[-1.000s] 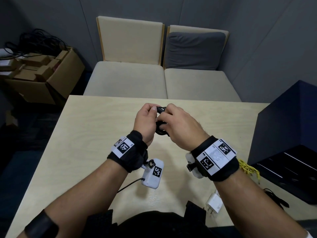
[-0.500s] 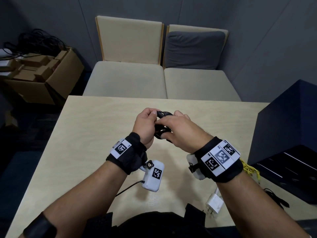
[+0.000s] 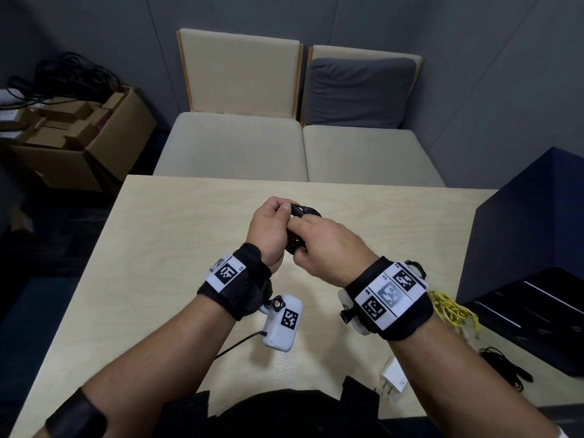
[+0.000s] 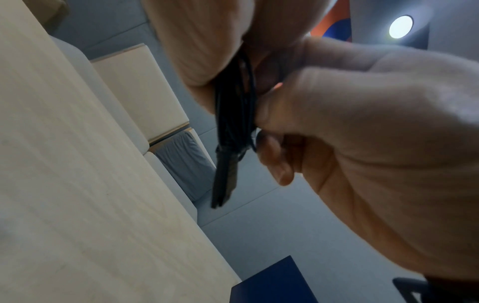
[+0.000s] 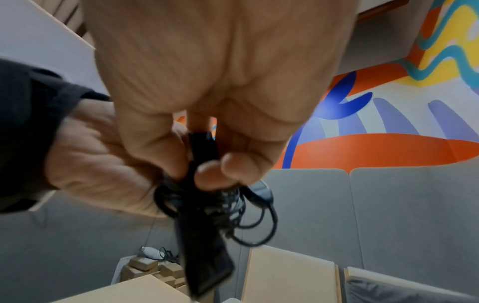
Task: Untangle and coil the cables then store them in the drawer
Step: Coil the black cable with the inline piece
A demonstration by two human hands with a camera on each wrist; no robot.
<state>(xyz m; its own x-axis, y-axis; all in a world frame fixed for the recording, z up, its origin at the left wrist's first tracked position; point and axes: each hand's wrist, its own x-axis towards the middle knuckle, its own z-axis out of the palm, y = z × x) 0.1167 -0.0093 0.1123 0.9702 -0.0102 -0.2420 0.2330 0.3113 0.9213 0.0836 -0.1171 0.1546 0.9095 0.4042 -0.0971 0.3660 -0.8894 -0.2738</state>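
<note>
A small black coiled cable hangs above the middle of the table, held between both hands. My left hand grips the bundle from the left. My right hand pinches it from the right. In the right wrist view its fingertips pinch a flat black strap that hangs below the cable loops. The left wrist view shows the bundle edge-on. A yellow cable and another black cable lie at the table's right, beside the dark blue drawer unit.
The unit's open drawer faces me at the right. A white charger lies near the table's front edge. Two beige seats stand beyond the table. On the floor at the left is a cardboard box with cables.
Both hands have kept hold of the black bundle in about the same spot. The right wrist has rolled a little and its fingers have shifted on the bundle.
</note>
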